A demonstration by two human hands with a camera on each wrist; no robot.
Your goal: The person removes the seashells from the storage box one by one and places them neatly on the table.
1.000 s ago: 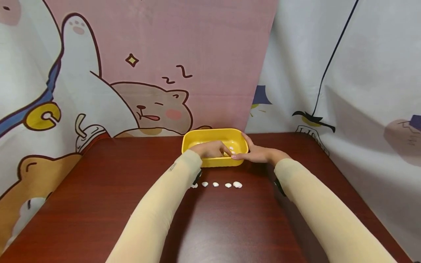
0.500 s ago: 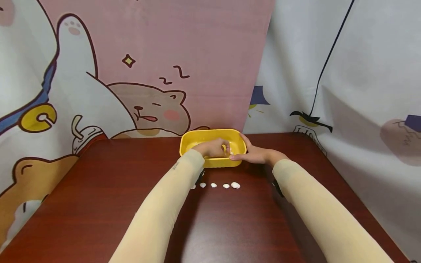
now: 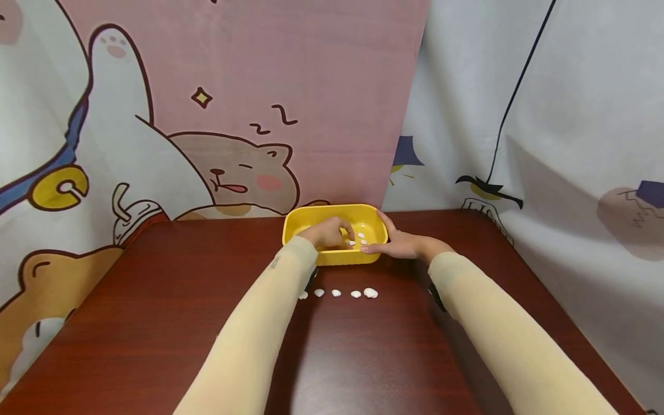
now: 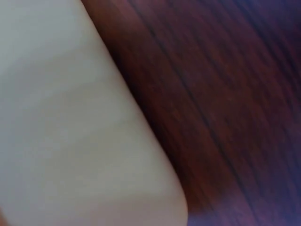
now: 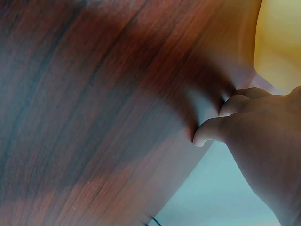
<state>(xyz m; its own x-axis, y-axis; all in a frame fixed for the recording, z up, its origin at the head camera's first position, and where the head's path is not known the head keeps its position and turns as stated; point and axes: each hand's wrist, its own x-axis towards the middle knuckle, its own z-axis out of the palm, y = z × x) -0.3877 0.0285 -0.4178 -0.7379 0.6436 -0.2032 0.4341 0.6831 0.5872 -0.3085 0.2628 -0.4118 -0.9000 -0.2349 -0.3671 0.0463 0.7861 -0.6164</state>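
Note:
A yellow basin (image 3: 337,257) sits at the back of the table, with small white seashells (image 3: 360,235) inside at its right. My left hand (image 3: 328,231) reaches in over the front rim. Its index finger and thumb curl toward each other with a white seashell (image 3: 352,242) right at their tips. My right hand (image 3: 402,244) grips the basin's right end, thumb on the front rim and index finger along the side. In the right wrist view, the other fingers (image 5: 211,128) of that hand bend down by the table. The left wrist view holds only sleeve (image 4: 84,132) and table.
A row of several white seashells (image 3: 336,293) lies on the dark red wooden table (image 3: 373,357) in front of the basin. The left forearm covers part of the row's left end. A cartoon-printed cloth (image 3: 342,115) hangs right behind the table's back edge.
The left hand's fingers went deeper among the shells at the basin's right, then drew back left, with one shell now showing at the fingertips. The right hand keeps its grip on the basin.

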